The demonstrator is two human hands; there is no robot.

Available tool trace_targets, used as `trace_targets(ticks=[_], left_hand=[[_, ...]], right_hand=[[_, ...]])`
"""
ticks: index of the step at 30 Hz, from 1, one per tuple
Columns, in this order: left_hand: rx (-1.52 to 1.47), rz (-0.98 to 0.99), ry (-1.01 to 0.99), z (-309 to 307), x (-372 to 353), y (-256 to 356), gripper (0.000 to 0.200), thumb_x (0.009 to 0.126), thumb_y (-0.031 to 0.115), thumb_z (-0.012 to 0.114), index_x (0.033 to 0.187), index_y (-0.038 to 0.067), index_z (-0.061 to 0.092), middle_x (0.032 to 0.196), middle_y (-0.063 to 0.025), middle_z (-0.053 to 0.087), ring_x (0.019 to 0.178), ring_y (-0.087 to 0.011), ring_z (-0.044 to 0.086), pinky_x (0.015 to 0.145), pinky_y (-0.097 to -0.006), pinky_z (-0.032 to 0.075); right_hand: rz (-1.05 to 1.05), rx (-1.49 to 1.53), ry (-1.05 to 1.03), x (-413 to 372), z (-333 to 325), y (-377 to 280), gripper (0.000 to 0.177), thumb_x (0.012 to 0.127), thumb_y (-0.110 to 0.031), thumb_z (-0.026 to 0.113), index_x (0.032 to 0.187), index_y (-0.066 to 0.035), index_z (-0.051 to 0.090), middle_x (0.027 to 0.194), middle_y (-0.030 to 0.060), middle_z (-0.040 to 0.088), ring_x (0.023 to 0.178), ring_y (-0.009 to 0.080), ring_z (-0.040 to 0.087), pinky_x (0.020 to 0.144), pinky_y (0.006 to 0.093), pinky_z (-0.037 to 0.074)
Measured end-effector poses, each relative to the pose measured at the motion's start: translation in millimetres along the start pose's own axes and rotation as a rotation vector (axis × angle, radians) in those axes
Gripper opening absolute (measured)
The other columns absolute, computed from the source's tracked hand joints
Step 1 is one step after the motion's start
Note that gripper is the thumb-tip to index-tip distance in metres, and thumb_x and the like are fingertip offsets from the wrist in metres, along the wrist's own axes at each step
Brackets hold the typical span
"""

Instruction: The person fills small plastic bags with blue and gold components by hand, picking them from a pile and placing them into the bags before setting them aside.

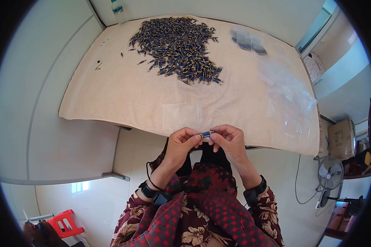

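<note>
Currently, L fingers & R fingers are pinching small blue pc by worktop near edge, poss. risking drop if slipping.

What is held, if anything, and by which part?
A small blue cylindrical piece with brass-coloured ends, pinched at opposite ends by the left hand and right hand.

On the cloth, toward the back, a heap of cylinders; behind it at left, a bottle. To its right, filled bags, with plastic sheeting in front. Near the front edge, one bag (just beyond the hands); between left hand and right hand, a single cylinder. Past the right edge, a fan.
</note>
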State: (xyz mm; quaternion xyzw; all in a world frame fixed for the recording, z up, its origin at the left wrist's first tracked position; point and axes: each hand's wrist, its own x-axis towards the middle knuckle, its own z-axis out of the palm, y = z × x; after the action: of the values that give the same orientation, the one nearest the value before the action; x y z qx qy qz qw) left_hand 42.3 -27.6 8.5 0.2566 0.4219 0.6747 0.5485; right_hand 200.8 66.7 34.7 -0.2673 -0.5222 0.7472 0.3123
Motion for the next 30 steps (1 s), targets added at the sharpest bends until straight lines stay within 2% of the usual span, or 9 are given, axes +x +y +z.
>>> trace_targets(ticks=[3,8,11,12,15,19,23,28,30], left_hand=[[0.227,0.039,-0.009,1.9,-6.6,1.3,0.008,0.089,0.006,0.063,0.095,0.001,0.063,0.080,-0.0029,0.065,0.071,-0.0072,0.058,0.067,-0.0201,0.047],[0.307,0.018,-0.026,9.7,-5.6,18.8,0.009,0.087,0.005,0.064,0.094,0.000,0.064,0.077,-0.0012,0.065,0.071,-0.0044,0.056,0.065,-0.0189,0.045],[0.926,0.290,0.156,8.3,8.7,29.2,0.017,0.081,0.010,0.071,0.090,0.001,0.059,0.073,-0.0032,0.061,0.065,-0.0116,0.057,0.060,-0.0248,0.045],[0.933,0.290,0.153,9.8,15.0,31.4,0.017,0.081,0.010,0.071,0.090,0.001,0.059,0.073,-0.0032,0.061,0.065,-0.0116,0.057,0.060,-0.0248,0.045],[1.472,0.639,0.266,21.6,37.4,30.1,0.031,0.073,0.020,0.075,0.084,0.002,0.053,0.070,-0.0075,0.055,0.059,-0.0242,0.055,0.056,-0.0350,0.045],[1.602,0.549,0.307,30.2,59.7,17.9,0.036,0.069,0.026,0.074,0.082,0.004,0.049,0.071,-0.0121,0.052,0.060,-0.0339,0.053,0.056,-0.0428,0.044],[1.650,0.416,0.329,28.2,69.3,10.2,0.031,0.070,0.024,0.071,0.079,0.004,0.050,0.071,-0.0126,0.055,0.062,-0.0325,0.056,0.055,-0.0428,0.044],[1.635,0.436,0.293,24.3,71.5,9.9,0.022,0.070,0.017,0.067,0.073,0.003,0.051,0.065,-0.0139,0.057,0.061,-0.0335,0.057,0.054,-0.0414,0.044],[1.565,0.439,0.259,18.2,73.2,11.2,0.017,0.071,0.013,0.064,0.070,0.001,0.053,0.061,-0.0141,0.057,0.056,-0.0297,0.058,0.053,-0.0386,0.045]], right_hand=[[0.053,-0.045,0.026,-6.6,-3.8,-2.4,0.015,0.085,-0.004,0.067,0.096,0.006,0.064,0.078,0.0088,0.067,0.062,0.0073,0.060,0.050,0.0192,0.049],[0.060,-0.184,0.007,-12.5,-17.0,-5.1,0.010,0.085,-0.004,0.067,0.091,0.005,0.065,0.075,0.0073,0.066,0.062,0.0058,0.059,0.049,0.0181,0.047],[-0.016,-0.205,0.054,-7.6,-20.1,-6.8,0.009,0.085,-0.003,0.066,0.089,0.004,0.066,0.073,0.0063,0.066,0.061,0.0052,0.059,0.049,0.0176,0.046],[-0.033,-0.235,0.098,-5.2,-21.2,-5.6,0.008,0.085,-0.003,0.066,0.089,0.004,0.065,0.074,0.0060,0.066,0.061,0.0055,0.059,0.049,0.0174,0.045],[-0.069,-0.292,0.184,-0.1,-23.6,1.2,0.006,0.084,-0.001,0.066,0.088,0.003,0.065,0.074,0.0056,0.065,0.060,0.0059,0.058,0.048,0.0170,0.045],[-0.200,-0.359,0.255,2.4,-24.2,10.0,0.004,0.085,-0.001,0.066,0.088,0.002,0.065,0.074,0.0044,0.065,0.061,0.0052,0.059,0.048,0.0166,0.044],[-0.205,-0.366,0.280,3.9,-27.9,11.5,0.005,0.084,-0.001,0.066,0.088,0.002,0.065,0.074,0.0036,0.064,0.062,0.0049,0.059,0.049,0.0171,0.045],[-0.217,-0.348,0.280,15.9,-20.1,12.5,0.006,0.083,-0.002,0.067,0.087,0.003,0.065,0.073,0.0050,0.065,0.063,0.0060,0.061,0.051,0.0188,0.047],[-0.183,-0.335,0.295,21.8,-14.6,10.6,0.006,0.081,-0.001,0.068,0.084,0.004,0.066,0.073,0.0070,0.067,0.063,0.0080,0.063,0.055,0.0208,0.049]])
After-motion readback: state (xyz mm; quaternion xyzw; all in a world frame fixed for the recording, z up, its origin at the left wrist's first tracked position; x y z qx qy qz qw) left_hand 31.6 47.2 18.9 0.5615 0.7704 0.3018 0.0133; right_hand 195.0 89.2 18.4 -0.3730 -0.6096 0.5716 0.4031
